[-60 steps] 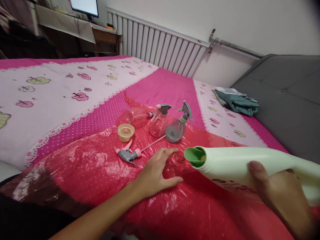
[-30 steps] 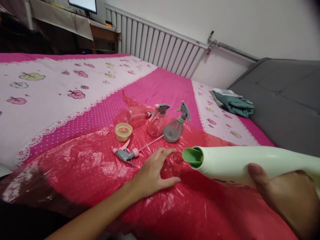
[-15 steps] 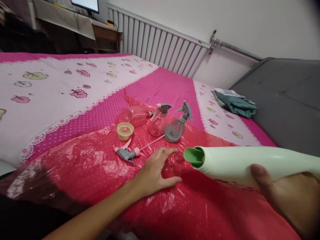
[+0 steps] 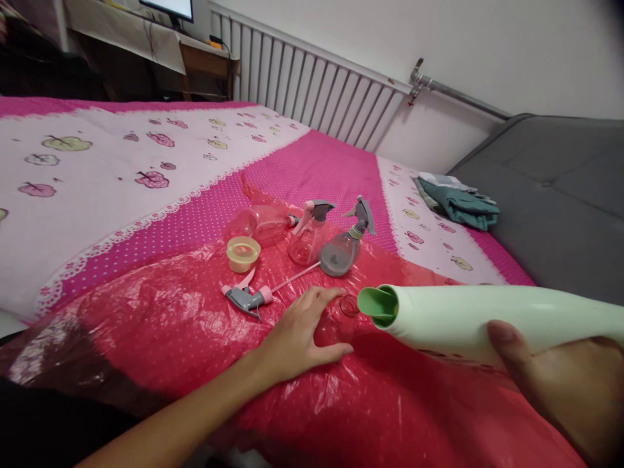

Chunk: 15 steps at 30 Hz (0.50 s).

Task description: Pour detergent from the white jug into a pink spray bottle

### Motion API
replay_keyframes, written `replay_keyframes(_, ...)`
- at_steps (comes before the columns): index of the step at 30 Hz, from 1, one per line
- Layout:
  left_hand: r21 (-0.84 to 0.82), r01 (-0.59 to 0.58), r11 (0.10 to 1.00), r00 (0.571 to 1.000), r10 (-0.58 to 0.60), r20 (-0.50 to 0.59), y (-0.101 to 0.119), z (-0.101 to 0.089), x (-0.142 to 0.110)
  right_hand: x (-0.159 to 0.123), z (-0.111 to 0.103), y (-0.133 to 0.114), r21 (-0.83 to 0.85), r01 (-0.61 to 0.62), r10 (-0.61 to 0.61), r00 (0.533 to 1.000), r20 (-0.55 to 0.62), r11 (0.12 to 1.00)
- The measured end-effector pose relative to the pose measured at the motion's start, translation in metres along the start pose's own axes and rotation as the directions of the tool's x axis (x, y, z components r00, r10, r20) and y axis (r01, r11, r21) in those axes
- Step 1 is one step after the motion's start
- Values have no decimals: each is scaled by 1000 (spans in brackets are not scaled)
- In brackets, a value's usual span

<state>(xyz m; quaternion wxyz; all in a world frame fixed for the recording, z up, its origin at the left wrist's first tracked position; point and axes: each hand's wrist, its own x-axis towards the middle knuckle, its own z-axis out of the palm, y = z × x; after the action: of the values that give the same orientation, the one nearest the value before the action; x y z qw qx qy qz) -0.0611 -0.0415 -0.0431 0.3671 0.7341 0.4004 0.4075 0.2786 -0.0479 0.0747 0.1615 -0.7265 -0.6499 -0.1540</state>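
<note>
My left hand (image 4: 297,338) is wrapped round a small clear pink bottle (image 4: 338,322) with no cap, holding it on the red plastic sheet (image 4: 170,325). My right hand (image 4: 565,390) grips a large pale green jug (image 4: 487,318) lying almost level, its green spout (image 4: 377,304) right beside the small bottle's open neck. A loose grey and pink spray head (image 4: 246,299) with its tube lies just left of my left hand. A yellowish funnel (image 4: 242,253) sits behind it.
Three spray bottles stand or lie at the sheet's far edge: a grey one (image 4: 346,247), a clear pink one (image 4: 309,234) and one lying flat (image 4: 263,224). Folded teal cloth (image 4: 458,205) rests by the grey headboard (image 4: 560,195). A white radiator (image 4: 312,91) lines the wall.
Almost nothing has moved. Both hands keep their grips, and the jug's spout stays beside the small bottle's neck. The view has shifted slightly.
</note>
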Motion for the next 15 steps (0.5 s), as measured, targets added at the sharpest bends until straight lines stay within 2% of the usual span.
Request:
replay_keyframes(8,0,-4,1000,1000,4,2,0,0,0,5,-6,-9,-19,2,-2,999,-38,1000)
replay_keyframes(11,8,2,1000,1000,-2,6,0,0,0,5,-8,-9,-27,26,-26,999,-27,999)
replay_keyframes(15,16,6,1000,1000,-6,20,1,-1,0,5,-9,-6,-53,-2,2,1000,3,999)
